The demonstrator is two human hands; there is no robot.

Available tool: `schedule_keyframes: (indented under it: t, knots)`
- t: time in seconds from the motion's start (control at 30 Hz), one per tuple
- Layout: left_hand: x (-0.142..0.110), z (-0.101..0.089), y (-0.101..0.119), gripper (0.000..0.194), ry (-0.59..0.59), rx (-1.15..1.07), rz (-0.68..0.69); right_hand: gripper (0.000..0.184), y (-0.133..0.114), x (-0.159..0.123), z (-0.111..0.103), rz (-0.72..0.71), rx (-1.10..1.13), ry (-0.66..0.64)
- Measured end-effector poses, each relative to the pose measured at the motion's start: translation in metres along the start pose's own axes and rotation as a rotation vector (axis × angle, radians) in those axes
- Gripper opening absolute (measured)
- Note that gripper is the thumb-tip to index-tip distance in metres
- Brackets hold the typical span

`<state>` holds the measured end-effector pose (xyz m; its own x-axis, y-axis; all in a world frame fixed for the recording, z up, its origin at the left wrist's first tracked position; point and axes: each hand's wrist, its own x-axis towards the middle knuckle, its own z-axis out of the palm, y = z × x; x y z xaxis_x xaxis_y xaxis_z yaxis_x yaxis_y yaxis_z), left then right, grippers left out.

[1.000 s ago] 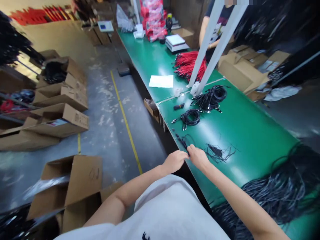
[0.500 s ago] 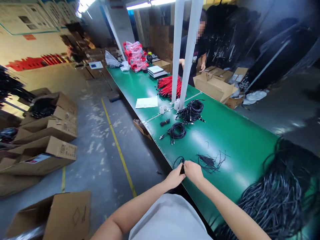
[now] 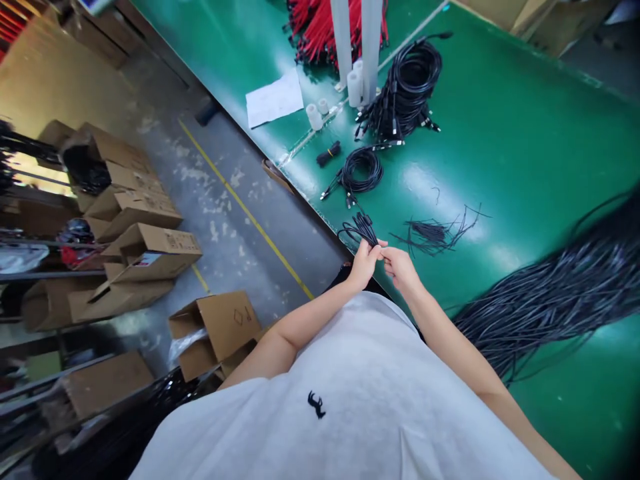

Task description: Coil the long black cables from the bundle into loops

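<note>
Busy green table (image 3: 515, 153)

Big heap of loose black cables (image 3: 555, 293) right of the right hand (image 3: 399, 265), coiled pile (image 3: 414, 77) beyond it. Left hand (image 3: 365, 265) is gripping a small cable bundle (image 3: 364, 229), poking out just past it. Right one's curled alongside, can't tell if gripping.

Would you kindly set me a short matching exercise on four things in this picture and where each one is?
1. Nearest looped cables
2. Paper sheet
3. Red cables
4. Thin loose strands

A. Behind the white posts
B. Scattered on the green table
C. Held in the left hand
D. Lying flat by the table's edge

Pairs: 1-C, 2-D, 3-A, 4-B
</note>
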<state>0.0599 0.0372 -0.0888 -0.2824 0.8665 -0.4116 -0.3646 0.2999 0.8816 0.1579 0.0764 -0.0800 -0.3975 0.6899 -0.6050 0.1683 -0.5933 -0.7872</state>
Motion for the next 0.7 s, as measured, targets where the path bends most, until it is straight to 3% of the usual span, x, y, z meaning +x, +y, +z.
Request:
schedule_keyframes:
  t: [0.1, 0.27, 0.4, 0.47, 0.57, 0.63, 0.7]
  knots:
    - [0.003, -0.004, 0.006, 0.012, -0.172, 0.207, 0.004, 0.027, 0.007, 0.0, -0.006, 0.107, 0.216, -0.105]
    - [0.023, -0.016, 0.032, 0.011, -0.439, 0.329, -0.165, 0.04, 0.011, -0.005, 0.01, 0.156, 0.519, -0.154]
    - [0.051, -0.026, 0.051, 0.018, -0.433, 0.29, -0.281, 0.036, 0.014, -0.003, 0.026, 0.182, 0.614, -0.122]
    - [0.076, -0.03, 0.064, 0.019, -0.424, 0.171, -0.307, 0.041, 0.018, -0.001, 0.026, 0.179, 0.639, -0.041]
    - [0.133, -0.037, 0.093, 0.02, -0.525, 0.023, -0.362, 0.042, 0.028, -0.001, 0.013, 0.155, 0.679, 0.16]
    - [0.18, -0.043, 0.111, 0.021, -0.583, 0.031, -0.383, 0.04, 0.039, -0.007, 0.003, 0.144, 0.706, 0.306]
    - [0.227, -0.05, 0.122, 0.023, -0.556, 0.189, -0.364, 0.038, 0.054, -0.017, -0.004, 0.139, 0.734, 0.432]
